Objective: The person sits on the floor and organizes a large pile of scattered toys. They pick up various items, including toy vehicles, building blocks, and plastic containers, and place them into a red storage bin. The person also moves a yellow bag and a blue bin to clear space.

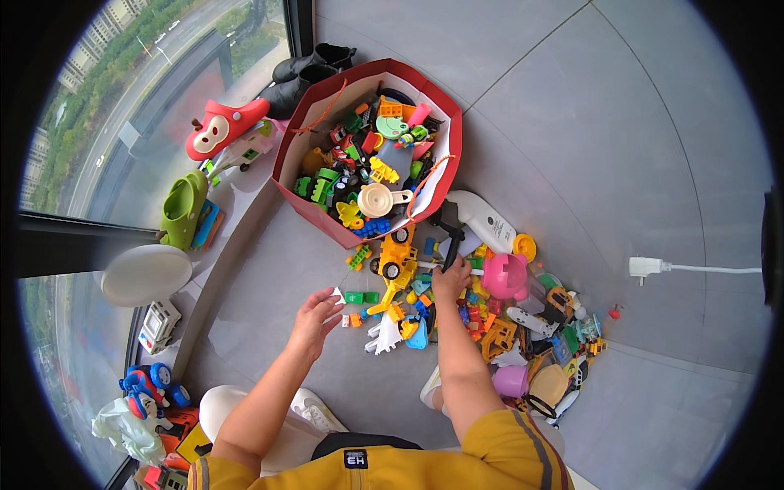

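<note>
My left hand (315,323) is over the floor with a small white piece (338,296) at its fingertips, beside a green toy block (361,297). My right hand (452,280) has its fingers around a black handle-like part (452,250) above the toy pile; how it joins the things below is hidden. A pink round toy (506,275) lies to the right of that hand, and a yellow toy construction vehicle (394,257) stands between the hands and the bag. The large red and white paper bag (454,141) holds many toys, among them a beige strainer-like cup (375,200) and a frog-faced green disc (392,127).
A white bottle (487,219) lies beside the bag. Loose toys spread to the lower right, with a pink cup (511,381). Black boots (294,82) stand behind the bag. Red and green clogs (184,202) and other toys line the window ledge. A white plug (646,267) lies right.
</note>
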The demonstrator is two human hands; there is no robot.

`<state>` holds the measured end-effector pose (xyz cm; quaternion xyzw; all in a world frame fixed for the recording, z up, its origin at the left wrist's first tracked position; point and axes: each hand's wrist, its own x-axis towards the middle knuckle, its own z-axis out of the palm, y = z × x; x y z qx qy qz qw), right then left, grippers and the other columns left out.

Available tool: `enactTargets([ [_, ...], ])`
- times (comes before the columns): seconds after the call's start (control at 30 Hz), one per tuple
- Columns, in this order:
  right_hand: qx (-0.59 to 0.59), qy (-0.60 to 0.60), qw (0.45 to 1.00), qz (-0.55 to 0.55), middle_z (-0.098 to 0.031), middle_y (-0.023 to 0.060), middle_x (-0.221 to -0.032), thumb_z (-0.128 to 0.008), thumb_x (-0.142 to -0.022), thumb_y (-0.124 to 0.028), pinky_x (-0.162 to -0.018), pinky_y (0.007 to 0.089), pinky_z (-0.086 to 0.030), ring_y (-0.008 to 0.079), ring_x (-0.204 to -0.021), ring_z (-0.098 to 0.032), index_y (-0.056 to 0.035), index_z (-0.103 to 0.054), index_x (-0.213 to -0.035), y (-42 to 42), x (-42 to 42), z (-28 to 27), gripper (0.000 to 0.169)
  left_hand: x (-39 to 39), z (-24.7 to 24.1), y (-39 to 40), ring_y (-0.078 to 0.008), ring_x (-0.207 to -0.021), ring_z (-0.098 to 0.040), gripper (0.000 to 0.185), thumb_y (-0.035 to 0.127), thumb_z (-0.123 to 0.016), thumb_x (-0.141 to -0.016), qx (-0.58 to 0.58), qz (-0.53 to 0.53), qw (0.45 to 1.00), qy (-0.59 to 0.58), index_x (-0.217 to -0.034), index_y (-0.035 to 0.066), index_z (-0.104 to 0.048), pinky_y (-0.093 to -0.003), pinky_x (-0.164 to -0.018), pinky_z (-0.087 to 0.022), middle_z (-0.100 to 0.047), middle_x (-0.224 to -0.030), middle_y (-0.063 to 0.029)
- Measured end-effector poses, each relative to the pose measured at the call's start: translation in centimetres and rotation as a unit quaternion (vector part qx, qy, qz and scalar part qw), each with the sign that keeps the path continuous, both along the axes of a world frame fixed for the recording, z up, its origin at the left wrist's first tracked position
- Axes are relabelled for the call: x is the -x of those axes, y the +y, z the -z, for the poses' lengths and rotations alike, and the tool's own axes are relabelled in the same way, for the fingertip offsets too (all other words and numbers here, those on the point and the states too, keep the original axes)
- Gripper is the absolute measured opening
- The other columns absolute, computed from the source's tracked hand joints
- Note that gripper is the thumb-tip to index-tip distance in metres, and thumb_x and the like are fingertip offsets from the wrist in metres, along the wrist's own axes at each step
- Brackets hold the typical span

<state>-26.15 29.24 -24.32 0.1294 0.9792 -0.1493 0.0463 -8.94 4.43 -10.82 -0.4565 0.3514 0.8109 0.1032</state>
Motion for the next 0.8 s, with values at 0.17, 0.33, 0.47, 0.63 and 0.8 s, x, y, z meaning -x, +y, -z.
enactTargets([
  [0.17,0.005,-0.003,0.993,-0.122,-0.039,0.0181,-0.123,-0.068,-0.07,-0.01,-0.092,0.0455,-0.04,0.039,-0.112,-0.041,-0.005,-0.051,-0.115,0.8,-4.2,-0.4,0.048,0.0,1.5,-0.3,-0.0172,-0.105,-0.054,0.033,0.011,-0.05,-0.088,-0.018,-0.006,1.0,-0.014,-0.12,0.006,-0.048,-0.0334,-0.091,-0.044,-0.055,-0.112,-0.0051],
  [0.33,-0.006,-0.05,0.986,-0.158,-0.047,0.0191,-0.113,-0.068,-0.068,-0.016,-0.091,0.0454,-0.04,0.0404,-0.105,-0.045,-0.001,-0.055,-0.104,0.0,-8.6,-1.7,0.041,0.2,3.0,0.4,-0.0158,-0.1,-0.056,0.029,0.01,-0.049,-0.088,0.002,0.018,1.0,-0.025,-0.117,0.007,-0.05,-0.0318,-0.086,-0.046,-0.057,-0.108,-0.0034],
  [0.47,0.047,-0.032,0.986,-0.159,-0.052,0.0165,-0.106,-0.069,-0.072,-0.027,-0.089,0.045,-0.04,0.0378,-0.1,-0.048,-0.0004,-0.057,-0.097,-0.4,-11.7,-1.2,0.038,0.9,3.5,0.9,-0.0146,-0.098,-0.056,0.028,0.01,-0.049,-0.088,-0.012,0.031,0.998,-0.045,-0.116,0.008,-0.051,-0.0293,-0.083,-0.046,-0.057,-0.107,-0.0031],
  [0.63,0.135,0.031,0.983,-0.123,-0.057,0.0155,-0.099,-0.064,-0.079,-0.032,-0.085,0.0445,-0.04,0.0367,-0.095,-0.051,-0.003,-0.061,-0.092,-1.1,-11.1,-4.5,0.032,1.7,3.0,1.2,-0.0142,-0.098,-0.056,0.027,0.011,-0.05,-0.088,-0.01,0.042,0.999,-0.013,-0.115,0.008,-0.052,-0.0288,-0.082,-0.046,-0.057,-0.107,-0.0033],
  [0.8,0.139,0.036,0.987,-0.079,-0.06,0.0148,-0.089,-0.066,-0.078,-0.029,-0.077,0.0422,-0.045,0.0352,-0.084,-0.057,-0.0045,-0.062,-0.092,1.4,-6.3,-9.6,0.028,2.0,3.0,1.0,-0.0146,-0.098,-0.056,0.026,0.011,-0.049,-0.089,-0.014,0.044,0.999,-0.023,-0.114,0.008,-0.052,-0.0294,-0.083,-0.046,-0.058,-0.108,-0.004],
])
